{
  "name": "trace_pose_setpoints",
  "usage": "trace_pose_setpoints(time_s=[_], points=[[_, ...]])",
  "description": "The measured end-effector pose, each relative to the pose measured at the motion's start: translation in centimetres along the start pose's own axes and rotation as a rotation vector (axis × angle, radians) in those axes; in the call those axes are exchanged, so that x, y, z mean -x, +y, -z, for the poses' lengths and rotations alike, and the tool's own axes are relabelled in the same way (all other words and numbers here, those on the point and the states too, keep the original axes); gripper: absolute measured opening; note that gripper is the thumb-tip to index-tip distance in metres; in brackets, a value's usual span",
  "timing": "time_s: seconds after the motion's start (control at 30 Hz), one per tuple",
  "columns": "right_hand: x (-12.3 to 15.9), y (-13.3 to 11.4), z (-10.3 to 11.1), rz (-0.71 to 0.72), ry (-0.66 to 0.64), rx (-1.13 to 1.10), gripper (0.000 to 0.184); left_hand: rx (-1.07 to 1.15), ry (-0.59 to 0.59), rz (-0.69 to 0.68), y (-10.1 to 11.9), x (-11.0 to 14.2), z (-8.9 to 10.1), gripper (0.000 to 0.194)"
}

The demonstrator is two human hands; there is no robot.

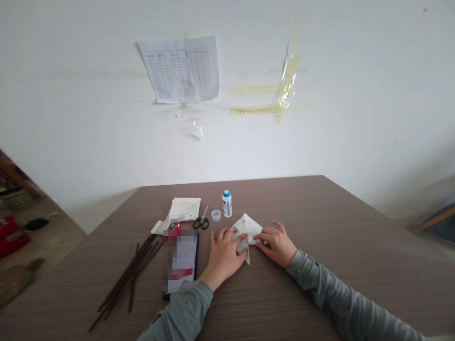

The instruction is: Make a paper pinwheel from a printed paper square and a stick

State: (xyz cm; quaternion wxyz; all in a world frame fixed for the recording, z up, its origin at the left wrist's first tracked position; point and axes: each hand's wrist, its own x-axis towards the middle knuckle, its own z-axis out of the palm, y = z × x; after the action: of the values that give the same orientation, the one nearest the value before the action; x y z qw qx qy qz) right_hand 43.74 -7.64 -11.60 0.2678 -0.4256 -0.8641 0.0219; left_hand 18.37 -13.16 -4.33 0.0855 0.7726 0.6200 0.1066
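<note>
A printed sheet of paper (250, 221), folded into pointed flaps, lies on the table between my hands. My left hand (227, 255) rests over its left side, fingers spread, with the thumb and forefinger on the paper. At the paper's right edge, my right hand (277, 244) has thumb and forefinger closed on a corner. The fingertips partly cover the folds. Just behind the paper stands a white bottle with a blue cap (227, 204), upright.
Left of my hands are a phone (183, 265), thin dark brown sticks (124, 279), black-handled scissors (202, 220), a small clear cup or lid (216, 215), a stack of paper (185, 209) and an opened small packet (161, 227). A white wall (249, 151) borders the table's (337, 227) far edge.
</note>
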Motion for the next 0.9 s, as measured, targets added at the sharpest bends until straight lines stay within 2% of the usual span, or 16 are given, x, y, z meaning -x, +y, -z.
trace_pose_setpoints(time_s=[0.2,0.47,0.9], points=[[0.05,-0.11,0.14,0.008,0.009,0.038,0.024,0.017,-0.026,0.002,0.22,0.08,0.32,0.057],[-0.04,-0.20,0.16,0.003,0.017,0.008,0.026,0.018,0.002,-0.007,0.02,0.13,-0.04,0.063],[0.03,-0.17,0.21,-0.006,-0.007,0.033,0.024,0.030,-0.029,0.008,0.40,0.11,0.52,0.052]])
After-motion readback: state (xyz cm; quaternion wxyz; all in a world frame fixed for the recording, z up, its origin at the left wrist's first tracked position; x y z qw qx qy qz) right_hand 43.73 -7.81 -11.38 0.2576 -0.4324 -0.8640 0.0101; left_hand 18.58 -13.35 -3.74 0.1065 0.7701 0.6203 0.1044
